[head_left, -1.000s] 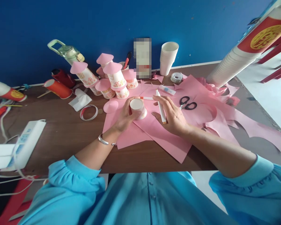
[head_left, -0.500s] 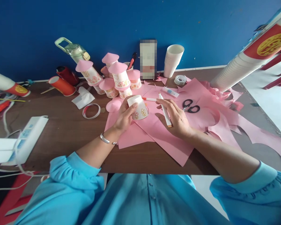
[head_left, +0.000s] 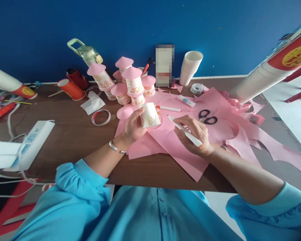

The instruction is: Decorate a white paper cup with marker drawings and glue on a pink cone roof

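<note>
Gripping a white paper cup with yellowish and red flower doodles (head_left: 150,115), narrow end up, the left hand (head_left: 135,126) has it over some pink paper sheets (head_left: 188,164) on the dark brown counter (head_left: 72,140). Right hand (head_left: 197,132)'s got a slim white marker (head_left: 190,136) held like a pen, tip pointing cupward but not touching. Black-handled scissors (head_left: 206,118) lie just beyond that hand, fwiw.

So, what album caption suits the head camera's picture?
Left hand holding a flowered paper cup, right hand a marker, over pink paper.
</note>
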{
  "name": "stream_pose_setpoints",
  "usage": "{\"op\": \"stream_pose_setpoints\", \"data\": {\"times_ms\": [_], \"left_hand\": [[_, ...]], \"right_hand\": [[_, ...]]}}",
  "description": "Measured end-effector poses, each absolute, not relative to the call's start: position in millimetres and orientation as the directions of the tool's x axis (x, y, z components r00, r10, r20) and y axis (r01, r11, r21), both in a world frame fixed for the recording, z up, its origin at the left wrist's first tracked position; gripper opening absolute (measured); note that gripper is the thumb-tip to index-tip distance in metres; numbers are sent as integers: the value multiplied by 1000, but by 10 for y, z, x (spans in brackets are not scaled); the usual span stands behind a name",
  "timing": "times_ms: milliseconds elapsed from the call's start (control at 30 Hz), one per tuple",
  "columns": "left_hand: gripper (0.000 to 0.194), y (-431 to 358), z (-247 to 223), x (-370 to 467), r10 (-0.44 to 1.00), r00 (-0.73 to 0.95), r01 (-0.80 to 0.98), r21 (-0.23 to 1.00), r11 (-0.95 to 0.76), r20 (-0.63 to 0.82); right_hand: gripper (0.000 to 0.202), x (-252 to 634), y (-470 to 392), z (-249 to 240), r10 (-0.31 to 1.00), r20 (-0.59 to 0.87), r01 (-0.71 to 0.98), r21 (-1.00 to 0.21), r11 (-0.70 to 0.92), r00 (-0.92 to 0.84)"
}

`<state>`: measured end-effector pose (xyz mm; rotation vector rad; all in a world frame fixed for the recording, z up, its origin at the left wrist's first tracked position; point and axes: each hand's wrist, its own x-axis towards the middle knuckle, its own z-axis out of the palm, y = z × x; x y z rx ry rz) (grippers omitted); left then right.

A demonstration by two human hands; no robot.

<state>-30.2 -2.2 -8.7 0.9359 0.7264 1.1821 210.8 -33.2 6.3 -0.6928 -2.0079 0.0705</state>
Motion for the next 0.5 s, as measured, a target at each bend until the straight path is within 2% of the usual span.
{"op": "stream_pose_setpoints", "data": {"times_ms": [100,333,500], "left_hand": [[48,-40,5,-287,948,304,-511,823,246,-94],[40,-62,60,-275,945,313,-584,765,273,-99],[41,-73,48,-275,940,320,-577,763,292,-118]], "right_hand": [[16,2074,-386,90,467,796,422,-299,856,-384],[20,2033,-464,106,366,818,292,-254,922,-444],[22,2022,-488,103,367,802,242,-283,928,-472]]}}
